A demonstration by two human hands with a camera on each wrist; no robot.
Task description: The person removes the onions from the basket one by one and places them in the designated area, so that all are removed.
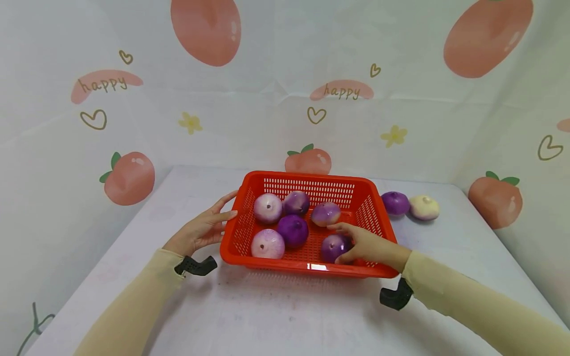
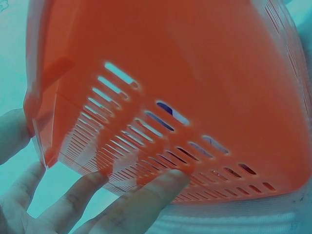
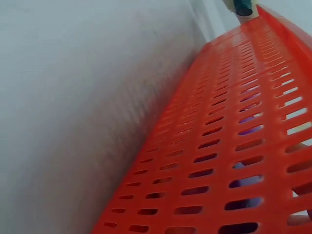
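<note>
A red basket (image 1: 311, 267) holds several toy onions, white-pink and purple, among them a deep purple one (image 1: 293, 231). My left hand (image 1: 200, 230) grips the basket's left side, a digit over the rim and others spread on the outer wall; the left wrist view shows fingers (image 2: 141, 204) against the slotted wall (image 2: 195, 58). Inside the basket at the right, my right hand (image 1: 367, 245) holds a purple onion (image 1: 334, 248) from its right side, with one fingertip close to the onion behind it (image 1: 326, 214). The right wrist view shows mainly the basket's slotted wall (image 3: 209, 131).
Right of the basket, on the white table (image 1: 285, 316), lie a purple onion (image 1: 395, 203) and a cream one (image 1: 424, 207) side by side. A white cloth wall with printed fruit (image 1: 267, 118) stands behind and at the sides.
</note>
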